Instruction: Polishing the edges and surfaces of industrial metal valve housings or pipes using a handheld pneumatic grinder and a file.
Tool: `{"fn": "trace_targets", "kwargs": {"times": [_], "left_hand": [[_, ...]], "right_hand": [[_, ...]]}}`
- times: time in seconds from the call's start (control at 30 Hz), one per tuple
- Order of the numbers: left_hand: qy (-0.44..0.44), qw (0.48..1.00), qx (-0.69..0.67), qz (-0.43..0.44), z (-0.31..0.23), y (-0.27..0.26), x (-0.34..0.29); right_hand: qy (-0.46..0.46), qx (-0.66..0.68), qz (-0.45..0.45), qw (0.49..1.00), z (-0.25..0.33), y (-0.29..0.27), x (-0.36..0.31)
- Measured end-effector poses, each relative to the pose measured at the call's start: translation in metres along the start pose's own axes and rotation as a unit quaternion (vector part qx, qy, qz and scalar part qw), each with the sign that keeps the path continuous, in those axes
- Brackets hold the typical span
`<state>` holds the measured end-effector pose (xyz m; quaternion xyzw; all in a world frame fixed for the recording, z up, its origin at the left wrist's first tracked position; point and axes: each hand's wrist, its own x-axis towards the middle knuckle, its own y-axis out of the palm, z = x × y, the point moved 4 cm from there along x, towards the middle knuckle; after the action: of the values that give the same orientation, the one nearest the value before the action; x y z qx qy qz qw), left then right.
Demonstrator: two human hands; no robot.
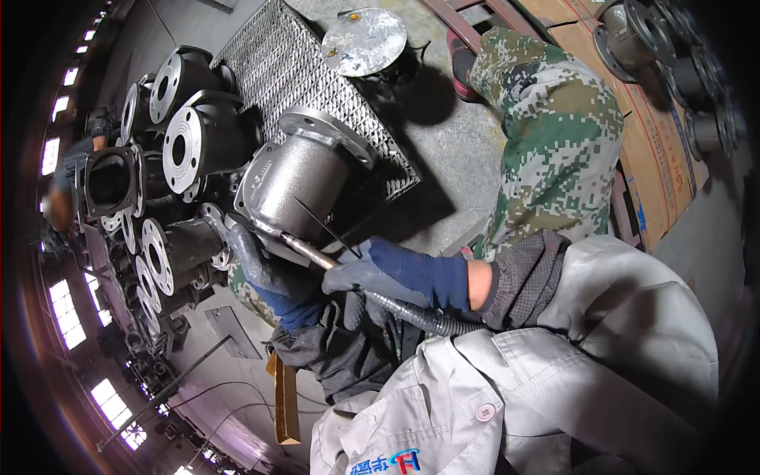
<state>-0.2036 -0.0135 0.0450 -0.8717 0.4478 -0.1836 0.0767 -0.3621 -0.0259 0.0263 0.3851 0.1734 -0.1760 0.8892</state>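
A grey flanged metal valve body (305, 178) stands tilted in front of me, on or beside a metal grating. My left hand (273, 273), in a blue and grey glove, grips its lower flange at the near left side. Closed round a slim rod-shaped handpiece (313, 252) is my right hand (388, 273), gloved the same way. The handpiece's tip reaches the casting's lower edge, and a ribbed hose (419, 315) runs back from it toward my body. A thin dark rod (324, 226) slants from the right glove across the casting; its attachment is hidden.
More flanged castings (186, 150) are piled on the left. A metal grating (293, 71) lies beyond, with a round stool-like disc (364, 41) behind it. Cardboard (653, 150) and further castings (633, 36) are at right. A person (67, 186) is at far left.
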Motion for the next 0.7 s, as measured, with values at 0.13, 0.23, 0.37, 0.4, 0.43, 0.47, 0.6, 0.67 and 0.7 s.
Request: {"fn": "trace_targets", "kwargs": {"times": [0.13,0.23,0.37,0.4,0.43,0.47,0.6,0.67,0.7], "left_hand": [[-0.083,0.989,-0.12,-0.03,0.0,-0.001,0.004],[-0.089,0.985,-0.14,-0.041,-0.002,0.004,0.005],[-0.127,0.973,-0.191,-0.04,-0.001,0.006,0.005],[-0.126,0.974,-0.182,-0.047,0.001,0.002,0.005],[-0.114,0.973,-0.194,-0.049,0.001,0.002,0.004],[-0.103,0.971,-0.208,-0.051,-0.001,0.006,0.003],[-0.03,0.999,-0.042,0.002,-0.005,-0.001,0.006],[-0.108,0.978,-0.162,-0.071,-0.007,-0.003,-0.001],[-0.088,0.984,-0.152,-0.043,0.007,-0.009,0.0]], "right_hand": [[-0.171,-0.154,0.053,0.972,0.018,-0.001,0.001],[-0.119,0.026,0.037,0.992,-0.015,-0.005,0.014],[0.011,0.03,0.021,0.999,0.016,0.0,0.008],[0.01,0.029,0.024,0.999,0.011,-0.002,0.009],[-0.043,0.024,0.052,0.997,0.005,-0.004,0.009],[-0.095,0.018,0.077,0.992,0.009,-0.003,0.003],[-0.045,-0.011,0.051,0.998,0.015,-0.001,0.001],[0.014,0.019,0.016,1.0,0.027,0.008,0.01],[-0.015,0.048,0.015,0.999,0.029,0.008,0.014]]}}
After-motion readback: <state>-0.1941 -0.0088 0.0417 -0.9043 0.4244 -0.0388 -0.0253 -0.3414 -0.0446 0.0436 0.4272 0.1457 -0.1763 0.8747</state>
